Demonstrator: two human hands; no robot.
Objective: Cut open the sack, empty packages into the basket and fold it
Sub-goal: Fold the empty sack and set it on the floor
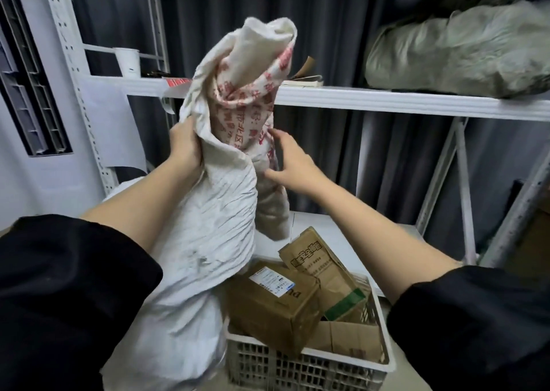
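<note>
Left hand (185, 145) grips sack (226, 140); right hand (293, 160) spread, touching sack.

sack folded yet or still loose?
Not folded. The white sack hangs bunched and crumpled over the basket; the left hand grips its cloth, the right hand is open beside it.

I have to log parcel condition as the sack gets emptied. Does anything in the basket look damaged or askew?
Yes. The tall brown package in the white basket is creased and crumpled, and it leans. The labelled box beside it lies tilted, not flat.
</note>
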